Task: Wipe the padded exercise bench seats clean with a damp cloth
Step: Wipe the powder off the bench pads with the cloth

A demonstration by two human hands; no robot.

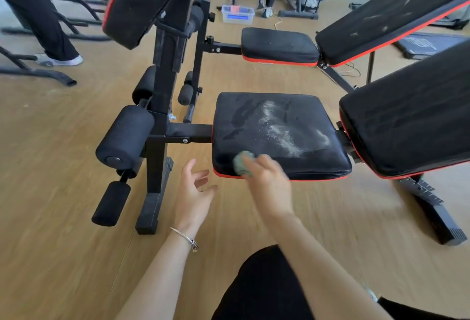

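Head view: right grip (pixel 269 187) holds the cloth (pixel 243 163) on the seat (pixel 318 164), at its 7 o'clock corner.
The cloth looks small, soft and light. I'd judge it best kept wadded under the fingers so the palm can press. The seat seems firm padding under slick vinyl, with pale dust (pixel 279 129) streaked from centre toward 3 o'clock. The right wrist angles inward, fingers curled round the wad. Left grip (pixel 194 190) hovers just off the seat at 8 o'clock, fingers loosely spread, holding nothing.
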